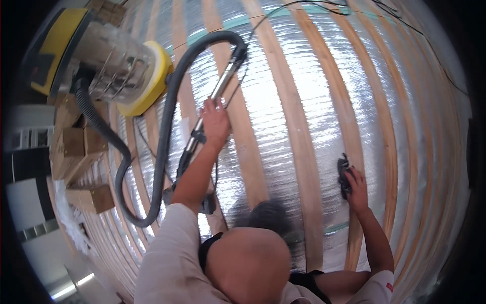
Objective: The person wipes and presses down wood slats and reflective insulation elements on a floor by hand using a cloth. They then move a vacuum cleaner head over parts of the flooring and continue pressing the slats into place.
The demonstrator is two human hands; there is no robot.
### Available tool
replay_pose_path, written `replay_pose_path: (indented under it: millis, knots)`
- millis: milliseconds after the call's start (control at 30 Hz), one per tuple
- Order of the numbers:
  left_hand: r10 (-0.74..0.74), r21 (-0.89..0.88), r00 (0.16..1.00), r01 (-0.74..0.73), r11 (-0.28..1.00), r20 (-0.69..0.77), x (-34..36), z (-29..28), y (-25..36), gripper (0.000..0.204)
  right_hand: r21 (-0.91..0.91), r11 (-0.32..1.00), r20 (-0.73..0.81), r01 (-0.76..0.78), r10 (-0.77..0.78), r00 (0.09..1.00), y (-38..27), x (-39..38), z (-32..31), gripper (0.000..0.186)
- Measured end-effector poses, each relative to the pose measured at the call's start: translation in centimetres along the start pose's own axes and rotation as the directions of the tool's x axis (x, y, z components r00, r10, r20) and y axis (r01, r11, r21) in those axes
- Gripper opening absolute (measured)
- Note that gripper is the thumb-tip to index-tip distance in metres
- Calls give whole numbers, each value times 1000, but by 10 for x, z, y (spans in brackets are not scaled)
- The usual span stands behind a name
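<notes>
My left hand (215, 121) is closed round the shiny metal tube of a vacuum cleaner wand (225, 81), left of the middle. The wand slants from the dark hose end above down to a black lower part near my left forearm. To the right, my right hand (357, 188) has its fingers round a small black object (343, 177) beside a wooden batten (349, 131). The kind of that object does not show clearly; my fingers cover part of it. A thick dark grey hose (166, 126) loops from the wand to the vacuum cleaner (116, 61), which has a clear drum and yellow ends.
Long wooden battens run over silver foil sheeting (273, 101). Cardboard boxes (91, 197) stand along the left side. Thin black cables (425, 40) trail across the far side, and another lies beside the wand.
</notes>
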State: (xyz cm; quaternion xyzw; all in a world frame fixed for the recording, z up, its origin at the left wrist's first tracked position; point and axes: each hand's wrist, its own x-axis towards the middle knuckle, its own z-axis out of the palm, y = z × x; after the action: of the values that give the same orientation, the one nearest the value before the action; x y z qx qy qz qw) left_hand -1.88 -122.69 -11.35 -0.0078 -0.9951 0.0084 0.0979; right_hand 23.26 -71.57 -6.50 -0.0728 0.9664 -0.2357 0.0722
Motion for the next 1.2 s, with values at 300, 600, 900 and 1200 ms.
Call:
replay_pose_path:
  millis: [300, 600, 900, 1200]
  knots:
    - [33, -123, 989, -15, 992, 147, -77, -60, -44, 101, -103, 994, -127, -25, 12, 992, 4, -7, 21, 67]
    - [-234, -167, 938, 281, 945, 256, -112, -41, -127, 64, -110, 994, -201, 12, -34, 979, -14, -4, 29, 62]
    - [-45, -352, 992, 2, 936, -114, 35, -33, -41, 29, -129, 991, -274, 14, -50, 961, 3, -7, 31, 67]
    - [38, -844, 923, -366, 393, -383, 279, -105, 91, 51, -177, 984, -257, 2, -48, 965, 8, -11, 33, 63]
